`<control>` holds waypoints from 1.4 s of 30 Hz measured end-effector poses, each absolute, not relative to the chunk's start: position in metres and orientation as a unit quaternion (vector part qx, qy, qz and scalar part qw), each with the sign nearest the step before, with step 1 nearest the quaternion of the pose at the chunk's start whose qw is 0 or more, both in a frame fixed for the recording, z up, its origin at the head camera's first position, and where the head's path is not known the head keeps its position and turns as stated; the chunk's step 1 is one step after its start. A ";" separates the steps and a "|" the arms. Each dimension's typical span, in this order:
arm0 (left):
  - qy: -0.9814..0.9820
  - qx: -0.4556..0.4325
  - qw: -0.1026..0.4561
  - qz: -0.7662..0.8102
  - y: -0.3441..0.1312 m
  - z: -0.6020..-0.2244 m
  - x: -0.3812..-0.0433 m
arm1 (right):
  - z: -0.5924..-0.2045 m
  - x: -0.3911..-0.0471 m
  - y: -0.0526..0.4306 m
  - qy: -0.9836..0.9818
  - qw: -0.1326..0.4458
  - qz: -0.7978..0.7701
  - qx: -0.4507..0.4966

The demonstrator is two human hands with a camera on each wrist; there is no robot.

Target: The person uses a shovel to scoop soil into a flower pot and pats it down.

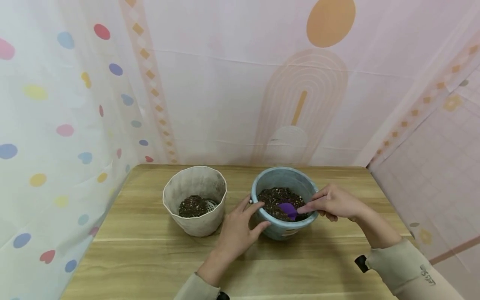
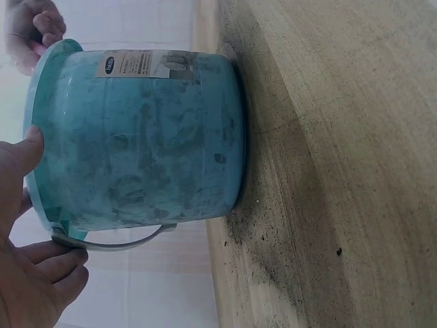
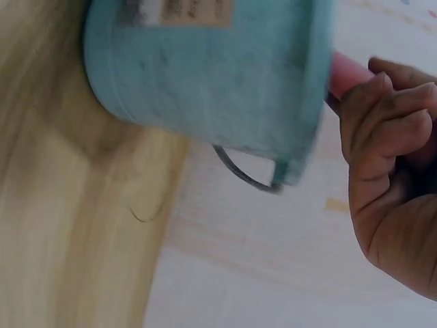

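Note:
A blue bucket (image 1: pixel 288 227) stands on the table with dark soil (image 1: pixel 275 196) inside. My left hand (image 1: pixel 236 231) holds its left rim, thumb on the outside and fingers spread by the joint of the bucket's handle (image 2: pixel 123 244). From the right side, my right hand (image 1: pixel 331 203) grips the pinkish handle of a small shovel (image 1: pixel 288 211). The purple blade lies down in the soil, near the bucket's front wall. In the right wrist view the fingers (image 3: pixel 392 130) curl round the pink handle (image 3: pixel 348 74) just above the rim.
Left of the bucket stands a white pot (image 1: pixel 200 225) with a smaller heap of soil (image 1: pixel 192 206) and part of a slotted bottom showing. Soil crumbs (image 2: pixel 273 273) lie on the wooden table (image 1: pixel 146 258) near the bucket. Patterned cloth (image 1: pixel 210 104) hangs behind and at both sides.

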State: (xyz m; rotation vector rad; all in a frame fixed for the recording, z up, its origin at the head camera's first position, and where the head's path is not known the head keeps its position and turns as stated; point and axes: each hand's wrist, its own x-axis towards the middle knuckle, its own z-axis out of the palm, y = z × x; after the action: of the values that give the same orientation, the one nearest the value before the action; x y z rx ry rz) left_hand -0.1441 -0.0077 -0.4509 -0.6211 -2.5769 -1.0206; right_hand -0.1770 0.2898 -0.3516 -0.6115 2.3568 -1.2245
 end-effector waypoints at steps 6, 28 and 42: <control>-0.897 -0.218 0.150 -0.354 -0.008 -0.451 -0.144 | -0.362 -0.176 0.292 0.827 0.223 -0.487 -0.170; -0.893 -0.247 0.190 -0.324 -0.009 -0.453 -0.140 | -0.381 -0.162 0.308 0.744 0.171 -0.637 -0.105; -0.895 -0.250 0.189 -0.317 -0.009 -0.453 -0.139 | -0.379 -0.161 0.308 0.728 0.158 -0.659 -0.106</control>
State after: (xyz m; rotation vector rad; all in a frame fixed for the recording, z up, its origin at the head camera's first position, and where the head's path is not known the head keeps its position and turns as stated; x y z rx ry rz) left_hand -0.1387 -0.0085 -0.4530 -0.7018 -2.5167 -0.8910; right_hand -0.1609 0.3082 -0.3791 -0.3020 2.0830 -1.8836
